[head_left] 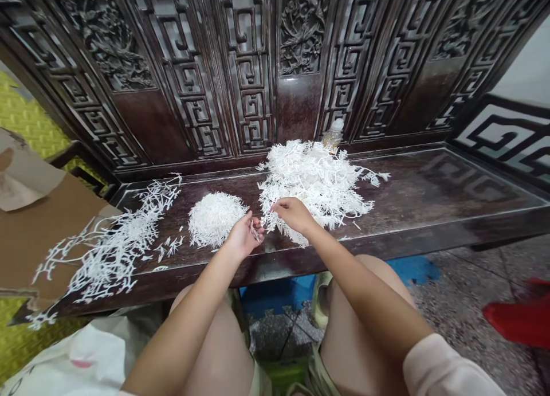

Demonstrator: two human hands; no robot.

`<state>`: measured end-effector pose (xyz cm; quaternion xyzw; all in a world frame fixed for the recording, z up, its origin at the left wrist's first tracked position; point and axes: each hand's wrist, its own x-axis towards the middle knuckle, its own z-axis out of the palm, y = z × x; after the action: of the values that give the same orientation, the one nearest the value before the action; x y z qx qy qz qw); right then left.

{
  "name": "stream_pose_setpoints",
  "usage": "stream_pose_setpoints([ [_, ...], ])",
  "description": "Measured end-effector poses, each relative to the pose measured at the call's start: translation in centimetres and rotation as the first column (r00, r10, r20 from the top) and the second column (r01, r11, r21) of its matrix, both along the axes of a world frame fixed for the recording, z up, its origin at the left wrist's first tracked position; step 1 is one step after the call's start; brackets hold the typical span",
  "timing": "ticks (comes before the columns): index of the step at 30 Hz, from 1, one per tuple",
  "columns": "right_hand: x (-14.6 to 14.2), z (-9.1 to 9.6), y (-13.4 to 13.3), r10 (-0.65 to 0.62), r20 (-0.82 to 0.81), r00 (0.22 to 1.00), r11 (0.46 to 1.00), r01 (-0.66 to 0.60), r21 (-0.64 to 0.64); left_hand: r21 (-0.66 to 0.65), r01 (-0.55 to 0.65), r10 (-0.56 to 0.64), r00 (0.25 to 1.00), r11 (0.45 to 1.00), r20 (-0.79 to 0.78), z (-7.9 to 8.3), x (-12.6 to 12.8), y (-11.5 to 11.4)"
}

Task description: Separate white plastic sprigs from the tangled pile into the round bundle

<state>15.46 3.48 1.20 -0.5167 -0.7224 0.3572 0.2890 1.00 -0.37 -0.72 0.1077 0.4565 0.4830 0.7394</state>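
Head view shows your left hand (pixel 244 236) palm up near the worktop's (pixel 421 195) front edge, its fingers curled loosely around a few small white pieces (pixel 255 232), just beside a rounded white mound (pixel 217 217). Your right hand (pixel 293 212) reaches to the near left side of the large heap of white branched strands (pixel 313 175), fingertips drawn together, though I cannot tell whether they grip one. That heap spreads toward the back edge by a clear bottle (pixel 337 126), and bare branching stems (pixel 118 241) sprawl across the left front corner.
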Motion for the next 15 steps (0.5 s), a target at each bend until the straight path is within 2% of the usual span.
stream_pose_setpoints([
  [2, 0.1, 0.1, 0.0, 0.01, -0.001, 1.0, 1.0, -0.01, 0.008, 0.008, 0.02, -0.02, 0.999, 1.0, -0.05, -0.4, 0.0, 0.1],
  [5, 0.5, 0.1, 0.1, 0.011, 0.025, 1.0, 1.0, -0.011, 0.025, 0.091, 0.048, -0.023, 0.968, 0.995, -0.25, -0.6, 0.7, -0.1],
  [8, 0.6, 0.1, 0.2, 0.007, 0.04, 0.999, 1.0, -0.008, 0.025, 0.212, 0.161, -0.035, 0.866, 0.964, -0.5, -0.3, 1.5, -0.5],
  [10, 0.6, 0.1, 0.2, 0.016, 0.042, 0.999, 1.0, -0.017, 0.024, 0.269, 0.223, -0.012, 0.791, 0.937, -0.612, -0.2, 1.9, -0.7],
  [12, 0.6, 0.2, 0.2, 0.01, 0.065, 0.998, 0.999, -0.012, 0.041, 0.315, 0.255, 0.023, 0.743, 0.914, -0.669, 0.0, 2.1, -0.9],
  [15, 0.7, 0.4, 0.2, -0.065, 0.156, 0.986, 0.996, 0.055, 0.073, 0.375, 0.308, 0.062, 0.695, 0.874, -0.716, 0.1, 2.4, -1.1],
])
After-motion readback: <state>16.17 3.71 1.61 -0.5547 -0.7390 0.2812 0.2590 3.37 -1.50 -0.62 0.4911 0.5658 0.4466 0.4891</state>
